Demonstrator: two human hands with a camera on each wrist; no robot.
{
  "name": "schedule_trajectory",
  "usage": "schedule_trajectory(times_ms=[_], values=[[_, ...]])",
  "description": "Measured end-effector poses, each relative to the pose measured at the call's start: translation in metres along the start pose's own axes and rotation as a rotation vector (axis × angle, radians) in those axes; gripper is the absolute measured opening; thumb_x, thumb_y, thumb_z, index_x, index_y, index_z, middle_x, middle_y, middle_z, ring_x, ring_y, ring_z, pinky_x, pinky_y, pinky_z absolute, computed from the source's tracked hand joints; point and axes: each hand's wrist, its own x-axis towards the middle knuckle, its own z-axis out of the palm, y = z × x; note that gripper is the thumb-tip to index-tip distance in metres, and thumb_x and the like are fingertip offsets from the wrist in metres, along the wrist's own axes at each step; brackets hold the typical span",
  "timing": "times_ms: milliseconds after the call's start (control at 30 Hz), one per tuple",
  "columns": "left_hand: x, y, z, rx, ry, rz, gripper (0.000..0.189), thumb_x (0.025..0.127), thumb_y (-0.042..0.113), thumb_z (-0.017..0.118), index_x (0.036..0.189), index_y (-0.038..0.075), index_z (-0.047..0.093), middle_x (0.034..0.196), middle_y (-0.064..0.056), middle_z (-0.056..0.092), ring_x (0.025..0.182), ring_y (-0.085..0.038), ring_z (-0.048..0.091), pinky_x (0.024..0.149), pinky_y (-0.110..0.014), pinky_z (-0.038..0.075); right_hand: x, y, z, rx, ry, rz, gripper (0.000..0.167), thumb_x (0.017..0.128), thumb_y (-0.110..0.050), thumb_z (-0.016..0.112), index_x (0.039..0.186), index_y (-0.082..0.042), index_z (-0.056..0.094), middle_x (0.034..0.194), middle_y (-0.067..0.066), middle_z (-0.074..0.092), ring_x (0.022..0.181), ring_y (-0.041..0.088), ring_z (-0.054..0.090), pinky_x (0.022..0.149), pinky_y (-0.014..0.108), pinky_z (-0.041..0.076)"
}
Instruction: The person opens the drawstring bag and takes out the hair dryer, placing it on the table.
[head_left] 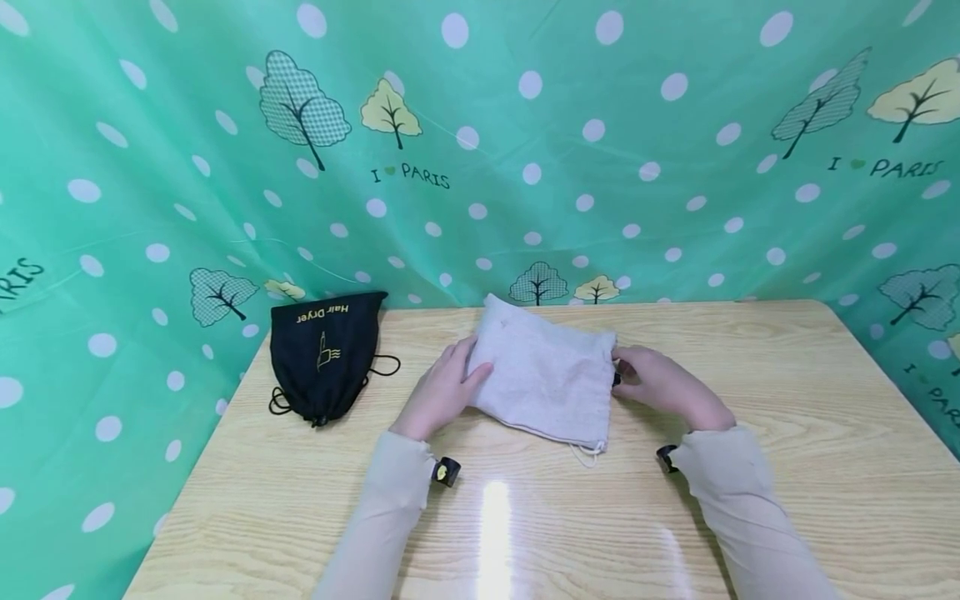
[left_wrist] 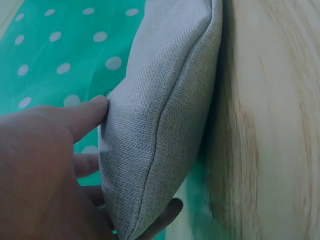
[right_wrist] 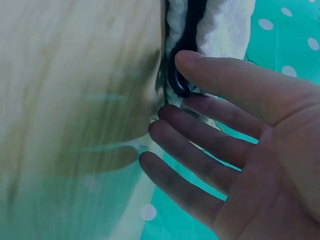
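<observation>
My left hand point(head_left: 442, 385) grips bag point(head_left: 547, 371), right hand point(head_left: 667, 385) pinches black object point(right_wrist: 188, 40), rounded end clear only from right wrist

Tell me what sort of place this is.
Probably an indoor filming corner: a wood-grain table with a green polka-dot sheet hung behind it, and small black devices worn at the person's wrists.

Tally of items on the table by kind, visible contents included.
Drawstring bags: 2 (light-grey woven fabric bag, black bag printed "Hair Dryer")
Other: 1 (smooth black object, partly hidden in the grey bag's mouth)
Total: 3
</observation>
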Motion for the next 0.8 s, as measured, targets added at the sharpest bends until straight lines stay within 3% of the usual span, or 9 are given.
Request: schedule_trajectory(times_ms=[267, 400, 533, 633, 800], values=[[0.002, -0.010, -0.003, -0.005, 0.058, 0.074, 0.043, 0.109, 0.028, 0.036, 0.148, 0.013, 0.047, 0.147, -0.011, 0.052, 0.136, -0.030, 0.049, 0.114, -0.046, 0.038, 0.003, -0.003, 0.006, -0.086, 0.034, -0.006, 0.017, 0.088, -0.005, 0.073, 0.102, -0.002, 0.064, 0.093, 0.008, 0.066, 0.090, 0.024, 0.063, 0.081, 0.046, 0.054], [0.004, -0.013, -0.003, -0.002, 0.091, 0.073, 0.039, 0.107, 0.017, 0.041, 0.145, 0.015, 0.051, 0.138, -0.012, 0.060, 0.115, -0.027, 0.061, 0.100, -0.043, 0.048, 0.004, -0.006, 0.007, -0.103, 0.050, -0.008, 0.011, 0.090, -0.005, 0.071, 0.098, -0.003, 0.064, 0.090, 0.008, 0.066, 0.086, 0.022, 0.062, 0.078, 0.044, 0.054], [0.006, -0.013, -0.002, -0.027, 0.119, 0.060, 0.038, 0.105, 0.014, 0.046, 0.142, 0.014, 0.056, 0.116, -0.011, 0.066, 0.092, -0.023, 0.057, 0.085, -0.038, 0.049, 0.005, -0.007, 0.008, -0.109, 0.066, -0.006, 0.009, 0.090, -0.005, 0.070, 0.093, -0.005, 0.062, 0.084, 0.004, 0.063, 0.077, 0.018, 0.056, 0.070, 0.039, 0.051], [0.006, -0.012, -0.002, -0.045, 0.132, 0.046, 0.036, 0.104, 0.012, 0.048, 0.139, 0.014, 0.058, 0.102, -0.009, 0.064, 0.083, -0.020, 0.056, 0.077, -0.035, 0.050, 0.006, -0.008, 0.008, -0.115, 0.070, 0.002, 0.010, 0.090, -0.006, 0.070, 0.089, -0.006, 0.060, 0.080, 0.002, 0.059, 0.073, 0.017, 0.051, 0.066, 0.036, 0.047], [0.007, -0.012, -0.001, -0.076, 0.152, 0.027, 0.035, 0.103, 0.011, 0.052, 0.136, 0.015, 0.061, 0.096, -0.007, 0.063, 0.080, -0.018, 0.057, 0.069, -0.031, 0.051, 0.006, -0.008, 0.009, -0.108, 0.069, 0.025, 0.012, 0.091, -0.006, 0.070, 0.088, -0.006, 0.059, 0.078, 0.002, 0.058, 0.071, 0.017, 0.049, 0.064, 0.035, 0.044]])
